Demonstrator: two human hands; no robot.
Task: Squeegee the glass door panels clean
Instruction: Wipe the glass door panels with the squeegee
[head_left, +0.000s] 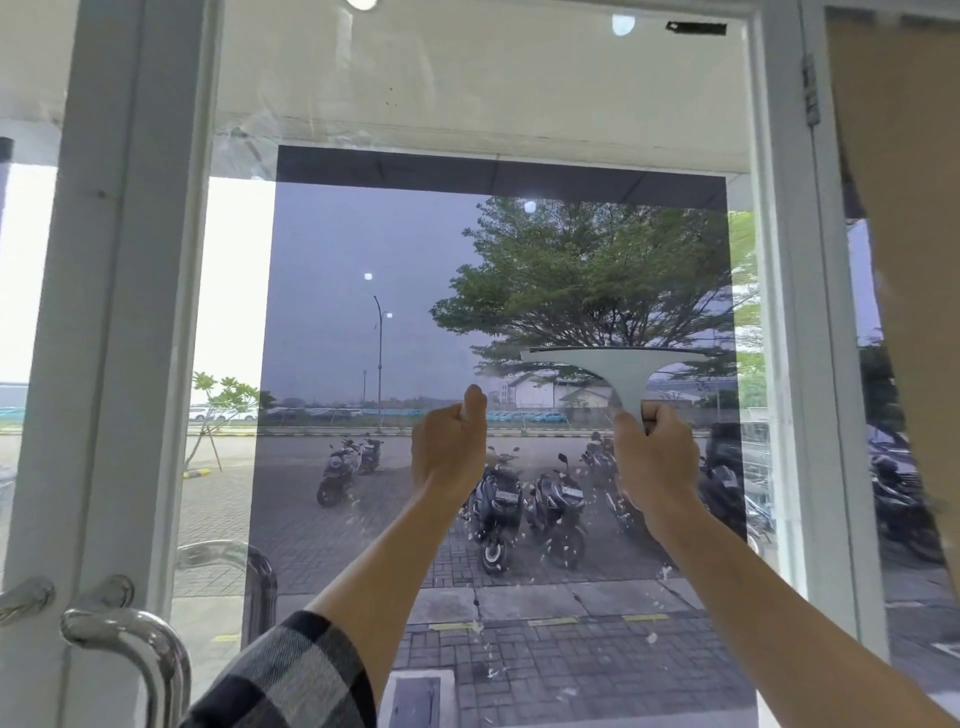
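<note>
Gripping the white squeegee (621, 366) right of frame centre, the right hand (655, 460) has its fingers clamped on the handle, blade against the glass door panel (363, 249), while the left hand (449, 452) beside it curls into an empty fist.

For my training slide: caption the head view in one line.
A white squeegee in the right hand meets the tinted glass door panel; left hand fisted alongside.

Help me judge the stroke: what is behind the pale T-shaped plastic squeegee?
The tinted glass door panel, with a green tree and low buildings beyond. The pale T-shaped plastic squeegee hides the glass directly behind its blade.
</note>
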